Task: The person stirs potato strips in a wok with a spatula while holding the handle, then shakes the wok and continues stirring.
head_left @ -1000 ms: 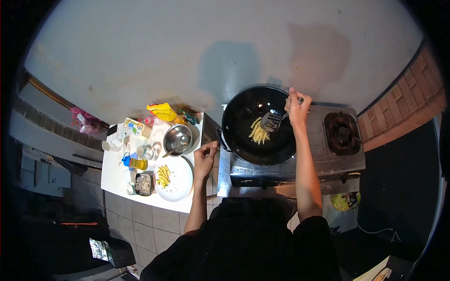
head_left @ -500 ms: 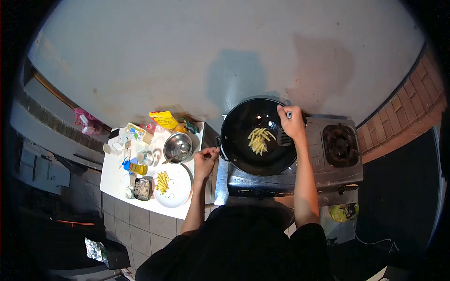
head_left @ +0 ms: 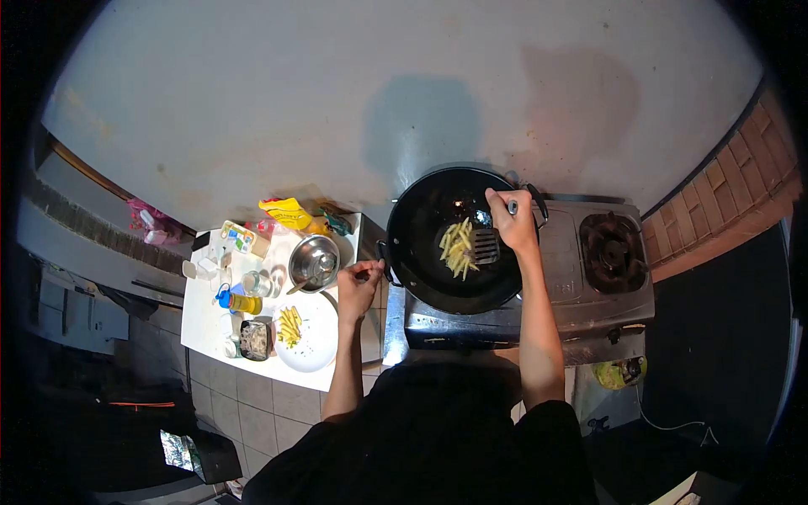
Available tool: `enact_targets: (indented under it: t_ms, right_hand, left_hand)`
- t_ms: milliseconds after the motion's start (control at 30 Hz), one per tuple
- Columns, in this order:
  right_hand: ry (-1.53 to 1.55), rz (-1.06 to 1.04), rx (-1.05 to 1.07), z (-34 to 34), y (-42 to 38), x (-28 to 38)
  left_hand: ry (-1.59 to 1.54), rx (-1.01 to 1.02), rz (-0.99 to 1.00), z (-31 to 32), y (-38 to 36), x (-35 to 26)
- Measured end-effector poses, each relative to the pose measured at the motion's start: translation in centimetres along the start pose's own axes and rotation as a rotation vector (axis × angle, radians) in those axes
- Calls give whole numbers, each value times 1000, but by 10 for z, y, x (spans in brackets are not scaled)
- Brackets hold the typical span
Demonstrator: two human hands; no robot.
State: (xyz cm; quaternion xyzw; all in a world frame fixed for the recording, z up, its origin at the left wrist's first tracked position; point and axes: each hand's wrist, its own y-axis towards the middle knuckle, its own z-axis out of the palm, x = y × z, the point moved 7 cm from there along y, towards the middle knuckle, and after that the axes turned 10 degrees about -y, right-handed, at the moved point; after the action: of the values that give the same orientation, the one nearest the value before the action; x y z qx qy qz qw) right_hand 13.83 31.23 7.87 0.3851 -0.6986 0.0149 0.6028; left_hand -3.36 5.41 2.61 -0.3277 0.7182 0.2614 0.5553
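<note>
My right hand (head_left: 515,225) is wrapped round the handle of a slotted spatula (head_left: 486,247). Its blade touches the right side of a small heap of fries (head_left: 457,248) in a black wok (head_left: 421,278), which sits on the left side of the stove. At the wok's left edge, the fingers of my left hand (head_left: 358,290) are closed on the loop handle (head_left: 384,252). Left of that hand are a steel bowl (head_left: 303,252) and a white plate (head_left: 316,343), which bears more fries (head_left: 289,326).
On the white table (head_left: 206,324) stand a yellow bottle with a blue cap (head_left: 244,303), a small container (head_left: 255,340), a glass jar (head_left: 256,284) and a yellow packet (head_left: 286,212). A bare burner (head_left: 613,251) lies right of the wok. Behind rises a wall (head_left: 278,109).
The spatula has moved left against the fries, and its blade now shows flatter and wider. The wok and both hands appear slightly farther left in view.
</note>
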Motion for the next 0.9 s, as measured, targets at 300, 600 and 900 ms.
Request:
enact_targets:
  t_ms: [300, 600, 900]
  right_hand:
    - [-87, 40, -54, -12, -5, 3]
    - [276, 154, -13, 19, -1, 5]
    - [115, 6, -9, 23, -5, 26]
  left_hand:
    - [-2, -22, 4, 1, 0, -4]
    - [-7, 0, 51, 0, -2, -3]
    - [-2, 5, 50, -1, -1, 2]
